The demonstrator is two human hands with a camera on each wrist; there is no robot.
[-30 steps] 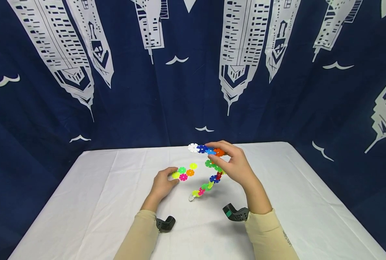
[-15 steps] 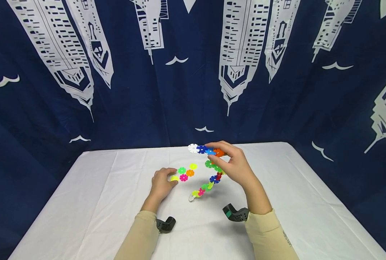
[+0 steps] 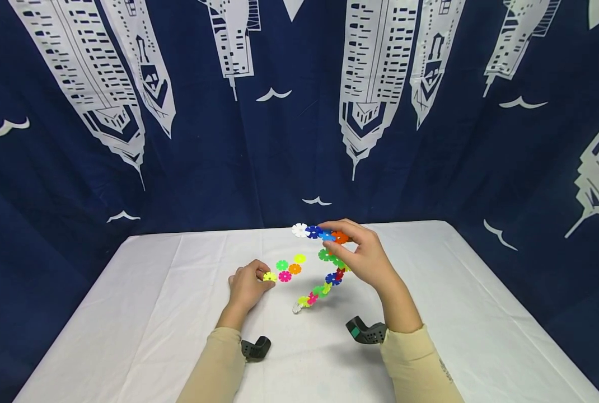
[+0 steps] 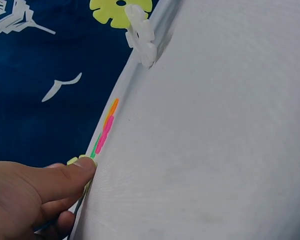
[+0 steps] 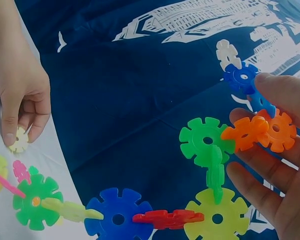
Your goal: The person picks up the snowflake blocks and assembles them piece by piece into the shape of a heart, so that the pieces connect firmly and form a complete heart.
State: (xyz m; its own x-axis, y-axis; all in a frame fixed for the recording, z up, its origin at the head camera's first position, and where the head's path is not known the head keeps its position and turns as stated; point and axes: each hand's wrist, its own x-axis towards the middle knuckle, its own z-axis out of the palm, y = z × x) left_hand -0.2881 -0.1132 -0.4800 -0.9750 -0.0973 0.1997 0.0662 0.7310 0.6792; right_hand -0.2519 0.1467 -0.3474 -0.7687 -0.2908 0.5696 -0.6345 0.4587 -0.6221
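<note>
In the head view my left hand (image 3: 246, 288) pinches a yellow notched flower disc (image 3: 269, 277) between thumb and fingers, close to the tabletop. The right wrist view shows the same yellow disc (image 5: 20, 141) at those fingertips. My right hand (image 3: 362, 254) holds up a chain of interlocked flower discs by a light blue disc (image 5: 262, 102), between thumb and fingers. Beyond this grip the chain runs to a dark blue disc (image 5: 241, 76) and a white end disc (image 3: 300, 230). Its other part hangs through orange, green, yellow, red and blue discs toward another white disc (image 3: 296, 308).
Loose discs lie on the white tabletop (image 3: 178, 313) right of my left hand: green (image 3: 282, 265), pink (image 3: 285, 276), orange (image 3: 295, 269) and yellow (image 3: 300, 258). A dark blue printed curtain (image 3: 204, 168) hangs behind the table.
My left hand has drawn the yellow disc slightly left and nearer, away from the loose discs, and its fingers now curl behind it. The right hand and chain stay nearly still.
</note>
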